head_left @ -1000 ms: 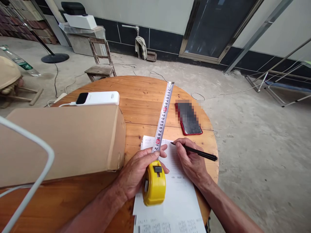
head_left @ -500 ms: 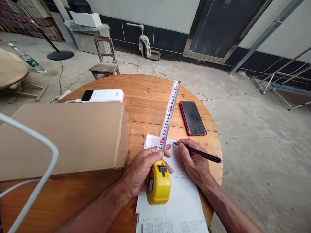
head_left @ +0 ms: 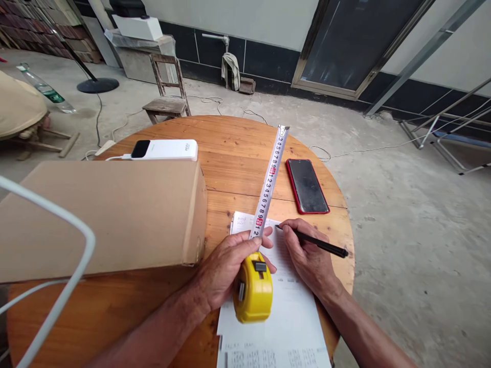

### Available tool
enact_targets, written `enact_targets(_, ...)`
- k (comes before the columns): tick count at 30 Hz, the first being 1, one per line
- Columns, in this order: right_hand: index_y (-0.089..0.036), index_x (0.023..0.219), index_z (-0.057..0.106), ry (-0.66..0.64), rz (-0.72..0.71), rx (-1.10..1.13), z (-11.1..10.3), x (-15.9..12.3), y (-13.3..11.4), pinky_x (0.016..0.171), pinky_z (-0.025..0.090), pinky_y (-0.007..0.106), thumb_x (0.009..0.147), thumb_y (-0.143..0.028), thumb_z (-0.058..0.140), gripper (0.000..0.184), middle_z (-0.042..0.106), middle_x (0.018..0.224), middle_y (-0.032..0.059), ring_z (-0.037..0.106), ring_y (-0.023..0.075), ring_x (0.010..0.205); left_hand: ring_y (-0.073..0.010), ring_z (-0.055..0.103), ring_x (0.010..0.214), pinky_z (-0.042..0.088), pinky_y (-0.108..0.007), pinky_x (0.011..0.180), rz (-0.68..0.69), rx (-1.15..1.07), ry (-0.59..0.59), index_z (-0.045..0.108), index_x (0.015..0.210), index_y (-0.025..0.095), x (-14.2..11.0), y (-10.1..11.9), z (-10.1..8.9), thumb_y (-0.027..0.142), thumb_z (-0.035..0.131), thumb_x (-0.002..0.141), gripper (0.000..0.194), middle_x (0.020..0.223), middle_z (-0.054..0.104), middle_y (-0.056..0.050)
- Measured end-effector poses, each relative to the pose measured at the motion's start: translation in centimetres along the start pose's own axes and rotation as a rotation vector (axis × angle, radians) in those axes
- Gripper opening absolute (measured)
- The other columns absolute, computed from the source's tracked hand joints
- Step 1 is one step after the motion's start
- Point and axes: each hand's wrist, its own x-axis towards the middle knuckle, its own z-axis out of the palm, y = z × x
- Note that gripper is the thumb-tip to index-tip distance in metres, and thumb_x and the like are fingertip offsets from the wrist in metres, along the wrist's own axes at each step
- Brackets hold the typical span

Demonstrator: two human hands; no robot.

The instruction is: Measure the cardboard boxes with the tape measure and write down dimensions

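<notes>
My left hand [head_left: 230, 266] is closed on a yellow tape measure [head_left: 253, 294], its thumb on the drawn-out blade [head_left: 269, 179], which points up and away. Between the fingers of my right hand [head_left: 309, 255] is a black pen [head_left: 320, 242], its tip at the upper right part of a written-on paper sheet [head_left: 286, 312]. Handwriting shows near the sheet's top and in columns at its lower end. Both hands are over the sheet, and the left one with the tape covers part of it.
A cardboard box [head_left: 107, 220] stands at the left of the round wooden table [head_left: 230, 140]. Behind it lies a white power bank [head_left: 169, 149] with a cable. A red-cased phone [head_left: 307, 186] lies at the right. A white bent tube [head_left: 82, 255] crosses the left foreground. Beyond stands a small wooden chair [head_left: 166, 105].
The whole view has shifted slightly, so things appear a little farther right. Both hands keep their holds on the tape measure and the pen, with hardly any movement relative to the sheet.
</notes>
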Motion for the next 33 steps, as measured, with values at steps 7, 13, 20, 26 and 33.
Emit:
enact_targets(7,-0.019,0.084,0.062,0.014,0.032,0.015,-0.25,-0.25,0.18,0.062,0.045,0.026,0.088,-0.023,0.05,0.014,0.064,0.075,0.0011,0.058,0.0147,0.067,-0.0103,0.062,0.058,0.041,-0.02,0.049,-0.021,-0.015,0.009,0.062,0.081,0.014,-0.02,0.14,0.05,0.027,0.056,0.083,0.015,0.12,0.062,-0.015)
enact_targets(13,-0.019,0.083,0.062,-0.008,0.034,0.0,-0.22,-0.05,-0.06,0.06,0.044,0.026,0.088,-0.024,0.049,0.015,0.064,0.075,0.0018,0.058,0.0148,0.067,-0.0107,0.061,0.056,0.041,-0.02,0.049,-0.018,0.002,0.002,0.061,0.082,0.014,0.11,-0.02,-0.05,0.028,0.054,0.084,0.016,0.104,0.069,-0.015)
enact_targets(20,-0.019,0.081,0.062,0.032,0.052,0.016,-0.24,-0.13,0.19,0.055,0.042,0.024,0.088,-0.024,0.05,0.014,0.061,0.07,-0.0001,0.054,0.0126,0.06,-0.0108,0.062,0.061,0.042,-0.019,0.052,-0.023,0.023,-0.005,0.06,0.082,0.013,0.05,0.09,-0.09,0.026,0.051,0.086,0.016,0.117,0.063,-0.016)
enact_targets(26,-0.019,0.082,0.061,0.071,0.109,0.036,-0.35,-0.5,0.55,0.052,0.04,0.024,0.089,-0.028,0.049,0.017,0.057,0.067,-0.0005,0.052,0.0127,0.058,-0.0117,0.063,0.062,0.042,-0.021,0.052,-0.027,0.014,-0.001,0.061,0.08,0.014,-0.03,0.2,-0.03,0.028,0.055,0.083,0.015,0.125,0.058,-0.015)
enact_targets(33,-0.019,0.082,0.06,0.052,0.121,0.047,-0.41,-0.55,0.51,0.046,0.037,0.023,0.088,-0.028,0.05,0.015,0.054,0.061,-0.0017,0.047,0.0112,0.05,-0.0122,0.06,0.059,0.041,-0.02,0.052,-0.048,0.03,-0.008,0.058,0.082,0.016,0.14,-0.07,-0.33,0.031,0.053,0.085,0.016,0.09,0.071,-0.013)
